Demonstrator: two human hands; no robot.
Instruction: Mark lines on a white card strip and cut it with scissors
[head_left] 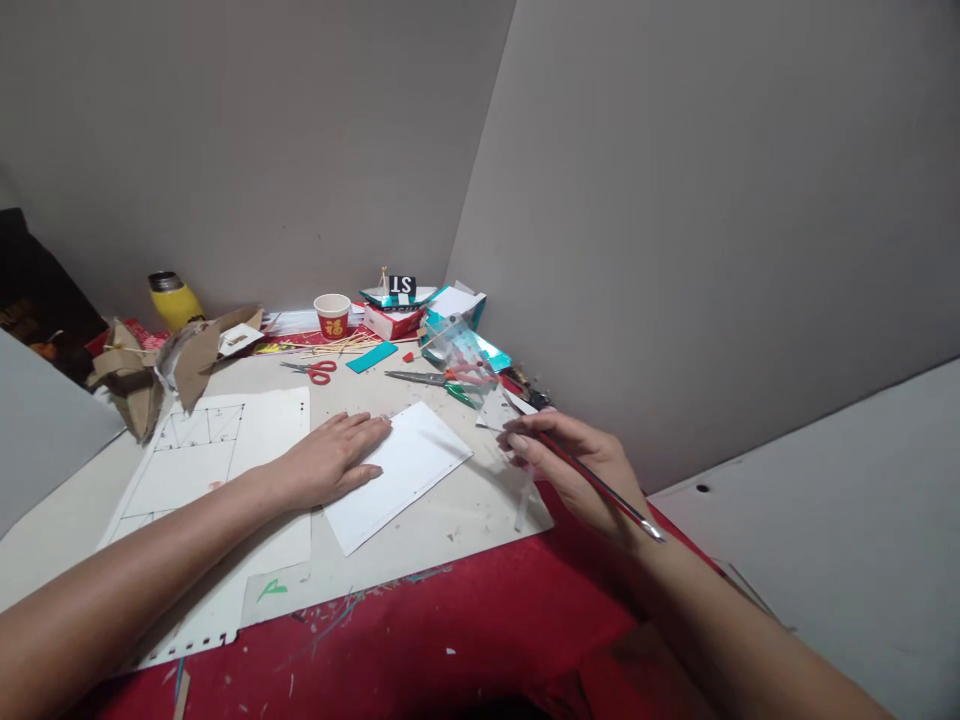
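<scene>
My left hand [330,462] lies flat with its fingers stretched out, resting on the left part of a white card [420,465] and on the drawing sheet [274,430] beside it. That sheet carries a ruled line diagram, partly covered by my forearm. Right of the card, my right hand [577,465] is raised and closed around a red-and-black pencil [600,482], whose silvery end points back toward my wrist. A clear plastic piece [493,410] with dark marks shows at those fingertips; whether they grip it too, I cannot tell.
Behind the card lie red-handled scissors [321,372], a teal strip [373,357] and green-handled scissors [457,392]. Farther back stand a paper cup [333,318], a model boat [397,292], thin sticks [341,345] and a yellow bottle [176,302]. Grey panels [675,200] border the table.
</scene>
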